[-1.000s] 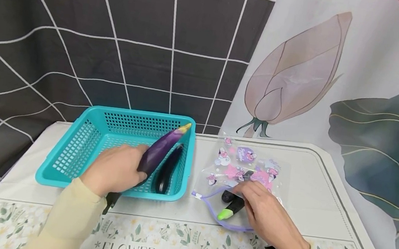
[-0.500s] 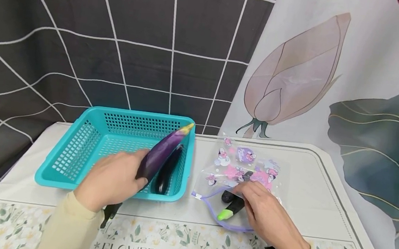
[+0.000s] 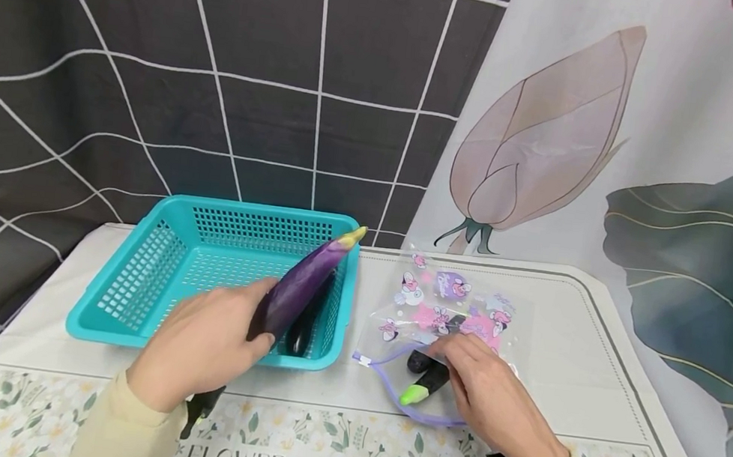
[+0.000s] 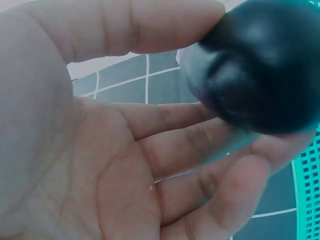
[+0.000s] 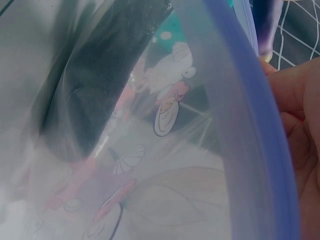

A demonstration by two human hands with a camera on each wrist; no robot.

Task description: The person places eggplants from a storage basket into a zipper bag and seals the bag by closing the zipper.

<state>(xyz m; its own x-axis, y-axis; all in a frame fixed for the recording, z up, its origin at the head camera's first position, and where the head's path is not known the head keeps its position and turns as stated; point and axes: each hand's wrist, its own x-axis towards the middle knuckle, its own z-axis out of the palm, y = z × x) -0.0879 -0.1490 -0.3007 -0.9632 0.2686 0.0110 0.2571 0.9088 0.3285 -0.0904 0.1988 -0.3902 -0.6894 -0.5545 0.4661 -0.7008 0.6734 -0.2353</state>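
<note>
My left hand (image 3: 207,339) grips a long purple eggplant (image 3: 306,282), thumb on one side and fingers under it. Its yellow tip points up and to the right, over the basket's right rim. The left wrist view shows the eggplant's dark rounded end (image 4: 265,65) between thumb and fingers. My right hand (image 3: 497,394) holds the mouth of a clear printed zip bag (image 3: 396,322), which lies on the table. In the right wrist view the fingers (image 5: 292,92) are behind the bag's purple zip strip (image 5: 262,130). Dark eggplants (image 3: 432,378), one with a bright green end, show inside the bag.
A turquoise perforated basket (image 3: 121,298) stands at the left, with another dark eggplant (image 3: 303,327) along its right side. The white table (image 3: 571,342) has a floral strip (image 3: 289,431) along its front. Dark gridded cloth (image 3: 250,117) hangs behind.
My left hand has drawn the purple eggplant a little to the right and toward me, and it now covers more of the dark eggplant in the basket. The right hand and bag stay put.
</note>
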